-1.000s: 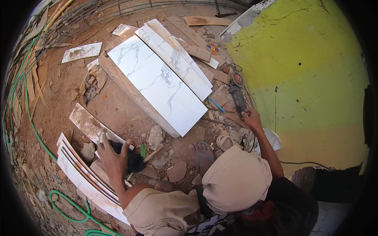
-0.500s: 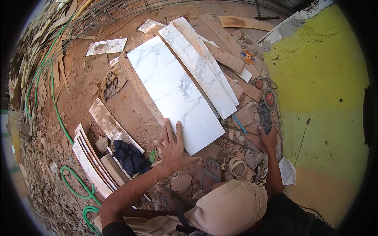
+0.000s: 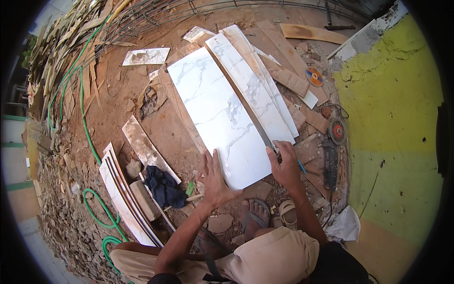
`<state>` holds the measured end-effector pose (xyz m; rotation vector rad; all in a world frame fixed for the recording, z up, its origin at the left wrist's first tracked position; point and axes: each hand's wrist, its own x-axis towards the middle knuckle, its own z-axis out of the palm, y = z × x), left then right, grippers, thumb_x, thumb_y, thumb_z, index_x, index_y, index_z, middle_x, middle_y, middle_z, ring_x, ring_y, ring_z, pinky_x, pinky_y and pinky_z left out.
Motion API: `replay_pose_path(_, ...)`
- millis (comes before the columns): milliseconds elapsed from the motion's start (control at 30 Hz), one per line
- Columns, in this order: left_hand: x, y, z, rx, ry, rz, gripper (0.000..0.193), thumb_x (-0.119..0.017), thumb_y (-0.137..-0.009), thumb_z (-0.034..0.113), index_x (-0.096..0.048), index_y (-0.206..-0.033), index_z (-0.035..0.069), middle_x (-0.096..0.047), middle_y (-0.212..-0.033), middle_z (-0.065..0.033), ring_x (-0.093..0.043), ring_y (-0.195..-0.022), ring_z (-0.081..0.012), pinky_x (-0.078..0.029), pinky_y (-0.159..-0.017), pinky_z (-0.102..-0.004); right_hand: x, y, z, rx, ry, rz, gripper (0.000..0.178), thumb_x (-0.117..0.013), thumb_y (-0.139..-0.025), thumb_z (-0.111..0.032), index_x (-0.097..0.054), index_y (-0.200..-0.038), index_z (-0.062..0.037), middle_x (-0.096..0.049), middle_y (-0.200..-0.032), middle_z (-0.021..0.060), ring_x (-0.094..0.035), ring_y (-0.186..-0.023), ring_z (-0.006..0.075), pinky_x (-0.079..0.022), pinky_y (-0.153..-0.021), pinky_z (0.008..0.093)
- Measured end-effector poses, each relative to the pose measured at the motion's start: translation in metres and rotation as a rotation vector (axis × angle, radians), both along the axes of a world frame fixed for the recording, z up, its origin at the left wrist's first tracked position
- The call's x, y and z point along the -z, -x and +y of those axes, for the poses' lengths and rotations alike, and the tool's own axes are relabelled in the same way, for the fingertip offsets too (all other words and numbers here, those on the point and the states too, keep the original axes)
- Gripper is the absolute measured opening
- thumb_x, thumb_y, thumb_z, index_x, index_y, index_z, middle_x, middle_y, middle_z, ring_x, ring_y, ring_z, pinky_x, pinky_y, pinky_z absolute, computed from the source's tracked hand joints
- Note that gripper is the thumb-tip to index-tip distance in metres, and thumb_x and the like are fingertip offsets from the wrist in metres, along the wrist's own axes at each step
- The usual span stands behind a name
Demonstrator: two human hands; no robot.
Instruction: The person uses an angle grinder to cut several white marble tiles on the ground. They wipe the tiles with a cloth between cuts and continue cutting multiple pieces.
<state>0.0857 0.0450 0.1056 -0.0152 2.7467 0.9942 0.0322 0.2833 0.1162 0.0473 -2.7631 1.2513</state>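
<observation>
A large white marble-patterned tile (image 3: 217, 116) lies flat before me. My left hand (image 3: 215, 182) rests on its near left edge with the fingers spread. At the near right edge is my right hand (image 3: 286, 170), thumb and fingers apart, touching or almost touching the tile; part of its fingers is hidden. Right of the big tile lie narrower marbled tile strips (image 3: 250, 85). An angle grinder (image 3: 330, 163) with a round disc rests on the ground by the wall, not held. A thin blue stick, perhaps a pen (image 3: 301, 166), shows beside my right hand.
A loose cutting disc (image 3: 314, 77) lies on tile scraps at the right. To the left are stacked tile strips (image 3: 118, 194), a dark cloth (image 3: 163, 187) and a green hose (image 3: 85, 125). A yellow-green wall (image 3: 388, 118) bounds the right side. Steel bars (image 3: 189, 12) cross the back.
My right hand has let go of the angle grinder, which stays on the ground, and has moved left to the tile's edge. My left hand stays on the tile. The view has shifted slightly.
</observation>
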Motion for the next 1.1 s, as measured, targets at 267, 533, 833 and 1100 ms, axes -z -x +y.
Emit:
replay_pose_path(267, -0.003, 0.004, -0.001, 0.001, -0.043, -0.025, 0.152, -0.096, -0.045, 0.04, -0.009, -0.16, -0.009, -0.011, -0.164, -0.0397, -0.003, -0.156, -0.0493, -0.011, -0.12, -0.0661, 0.016, 0.024, -0.042, 0.088, -0.122, -0.095, 0.031, -0.063, -0.102, -0.026, -0.057, -0.106, 0.0035, -0.059, -0.102, 0.0223, -0.058, -0.1, 0.0423, -0.047, -0.088, 0.0509)
replay_pose_path(533, -0.003, 0.012, 0.019, 0.072, -0.018, -0.11, 0.153, -0.096, -0.046, 0.045, -0.008, -0.161, -0.007, -0.013, -0.164, -0.0387, -0.003, -0.156, -0.0488, -0.01, -0.12, -0.0673, 0.046, 0.025, -0.018, 0.23, 0.01, -0.179, 0.037, -0.064, -0.101, -0.03, -0.056, -0.11, 0.0051, -0.061, -0.108, 0.0244, -0.057, -0.105, 0.0419, -0.045, -0.092, 0.0506)
replay_pose_path(833, -0.016, 0.036, 0.052, 0.045, 0.104, -0.072, 0.15, -0.093, -0.048, 0.047, -0.01, -0.163, -0.002, -0.022, -0.163, -0.0353, -0.014, -0.156, -0.0462, -0.02, -0.112, -0.06, 0.036, 0.056, 0.005, 0.253, 0.002, -0.169, 0.036, -0.067, -0.099, -0.028, -0.057, -0.107, 0.0057, -0.063, -0.104, 0.0238, -0.059, -0.1, 0.0407, -0.047, -0.09, 0.0479)
replay_pose_path(1100, -0.008, 0.048, 0.047, 0.053, 0.151, 0.029, 0.15, -0.094, -0.047, 0.052, -0.015, -0.162, -0.004, -0.026, -0.162, -0.0352, -0.016, -0.155, -0.0468, -0.019, -0.113, -0.0648, 0.027, 0.071, -0.001, 0.245, 0.0, -0.122, 0.034, -0.068, -0.098, -0.027, -0.059, -0.104, 0.0054, -0.063, -0.099, 0.0225, -0.06, -0.099, 0.0384, -0.047, -0.09, 0.047)
